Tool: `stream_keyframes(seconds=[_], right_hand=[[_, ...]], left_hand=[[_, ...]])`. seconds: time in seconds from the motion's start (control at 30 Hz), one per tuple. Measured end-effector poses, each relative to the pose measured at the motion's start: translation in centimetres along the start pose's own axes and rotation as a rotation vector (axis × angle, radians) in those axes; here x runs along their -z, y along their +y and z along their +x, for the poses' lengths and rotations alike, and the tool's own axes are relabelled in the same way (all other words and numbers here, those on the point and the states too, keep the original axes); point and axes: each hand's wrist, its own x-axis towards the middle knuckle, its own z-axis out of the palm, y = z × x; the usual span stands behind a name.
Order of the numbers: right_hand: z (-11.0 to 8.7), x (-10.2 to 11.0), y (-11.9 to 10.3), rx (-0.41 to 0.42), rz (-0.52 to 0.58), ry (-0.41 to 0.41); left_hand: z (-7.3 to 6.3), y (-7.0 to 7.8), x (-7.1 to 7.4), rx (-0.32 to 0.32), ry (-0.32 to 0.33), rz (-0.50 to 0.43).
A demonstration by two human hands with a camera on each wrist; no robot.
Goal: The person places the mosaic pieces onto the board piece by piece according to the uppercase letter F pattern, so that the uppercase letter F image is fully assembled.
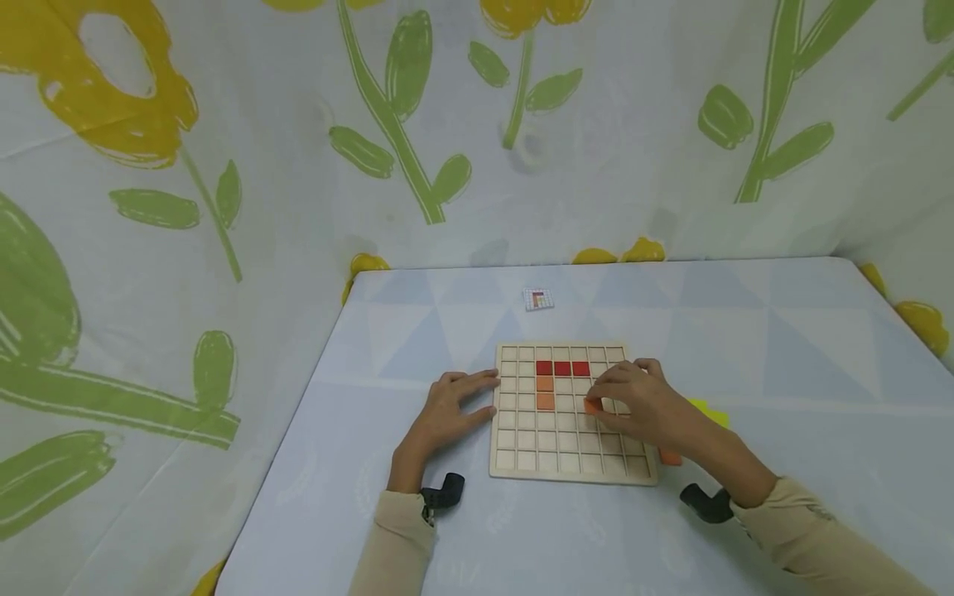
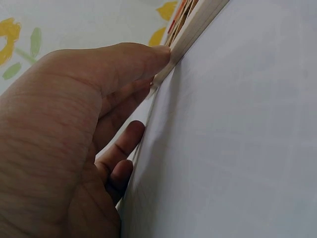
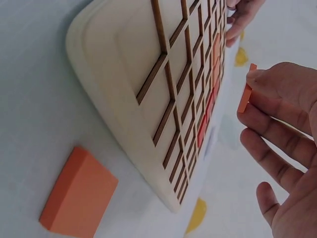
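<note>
right grip (image 1: pixel 637 401) pinches orange tile (image 3: pixel 245 98) at fingertips (image 3: pixel 248 119) | left grip (image 1: pixel 445 411) relaxed, touching board (image 1: pixel 526 460)

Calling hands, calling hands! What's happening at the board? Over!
Right hand pinching orange tile, lifted off grid board. Left hand touching board's edge. Three red tiles, two more orange in place. Nothing seen in the way. Over.
</note>
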Motion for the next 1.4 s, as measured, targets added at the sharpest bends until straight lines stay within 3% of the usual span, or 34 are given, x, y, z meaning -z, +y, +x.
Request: stream_keyframes(seconds=[0.8,1.4], right_hand=[[1.8,-1.3,-1.5,0.061,0.034,-0.02],[2.8,-2.9,-2.6,0.059,0.045,-0.056]], left_hand=[[0.0,0.2,0.1,-0.001,-0.001,0.023],[0.0,0.3,0.1,0.007,0.0,0.008]])
